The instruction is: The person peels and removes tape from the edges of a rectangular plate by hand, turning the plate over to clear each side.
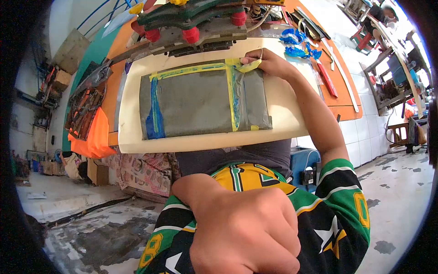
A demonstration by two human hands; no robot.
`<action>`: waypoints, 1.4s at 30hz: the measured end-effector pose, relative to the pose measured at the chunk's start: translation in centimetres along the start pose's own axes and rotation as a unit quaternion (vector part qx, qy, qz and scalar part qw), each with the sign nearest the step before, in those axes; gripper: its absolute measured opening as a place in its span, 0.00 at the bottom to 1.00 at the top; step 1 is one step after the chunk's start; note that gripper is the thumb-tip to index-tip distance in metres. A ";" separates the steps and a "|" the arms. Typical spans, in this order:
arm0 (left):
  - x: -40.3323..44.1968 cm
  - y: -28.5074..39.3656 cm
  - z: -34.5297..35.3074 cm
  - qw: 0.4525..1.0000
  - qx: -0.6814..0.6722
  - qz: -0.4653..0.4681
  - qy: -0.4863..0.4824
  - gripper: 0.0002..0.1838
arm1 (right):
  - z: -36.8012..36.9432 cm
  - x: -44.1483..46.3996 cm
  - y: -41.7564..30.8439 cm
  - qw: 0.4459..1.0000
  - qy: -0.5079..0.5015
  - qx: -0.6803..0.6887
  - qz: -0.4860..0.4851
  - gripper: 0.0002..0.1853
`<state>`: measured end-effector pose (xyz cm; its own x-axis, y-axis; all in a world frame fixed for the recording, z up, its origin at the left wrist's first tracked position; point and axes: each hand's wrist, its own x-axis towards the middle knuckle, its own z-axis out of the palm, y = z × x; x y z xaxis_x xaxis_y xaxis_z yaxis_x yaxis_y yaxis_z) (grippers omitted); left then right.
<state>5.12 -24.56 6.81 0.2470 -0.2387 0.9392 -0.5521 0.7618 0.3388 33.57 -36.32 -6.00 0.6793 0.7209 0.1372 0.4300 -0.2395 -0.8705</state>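
A dark grey flat rectangular panel point(191, 102) lies on a cream board point(191, 144). Strips of yellow tape point(191, 69) run along its top and down its right part, with blue smears on them. A blue-streaked band point(155, 109) runs down its left side. At the panel's top right, my right hand point(264, 63) is closed in a pinch on a loose, crumpled end of yellow tape. Very near the camera, in front of my chest, is my left hand point(246, 233). Its fingers are curled in, and whatever they may hold is hidden.
A heavy green metal frame with red knobs point(190, 35) stands behind the board. Crumpled blue tape point(299, 45) and a red-handled tool point(326, 80) lie right on the orange table point(349, 98). An orange cloth point(93, 137) hangs left. Another person point(381, 20) sits far right.
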 end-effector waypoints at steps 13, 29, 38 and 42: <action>-4.7 1.9 -1.5 0.957 0.209 -0.162 0.116 0.31 | -0.7 -1.0 -1.5 0.997 -0.049 -0.013 0.061 0.16; -7.2 -4.7 -19.5 0.698 0.623 -0.340 -0.092 0.16 | -1.4 -0.6 0.7 0.991 -0.084 -0.072 -0.072 0.22; -9.1 -6.1 -20.2 0.742 0.595 -0.301 -0.065 0.10 | -1.6 -1.5 -1.2 0.991 -0.112 0.053 0.041 0.15; -9.5 -6.1 -20.0 0.749 0.596 -0.285 -0.048 0.09 | -1.2 -1.4 -1.2 0.991 -0.099 0.066 0.058 0.15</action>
<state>22.03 -14.90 -5.25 0.6864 -0.4067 0.6028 -0.7116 -0.5467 0.4414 32.86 -37.83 -4.54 0.5841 0.8101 -0.0511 0.2648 -0.2497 -0.9314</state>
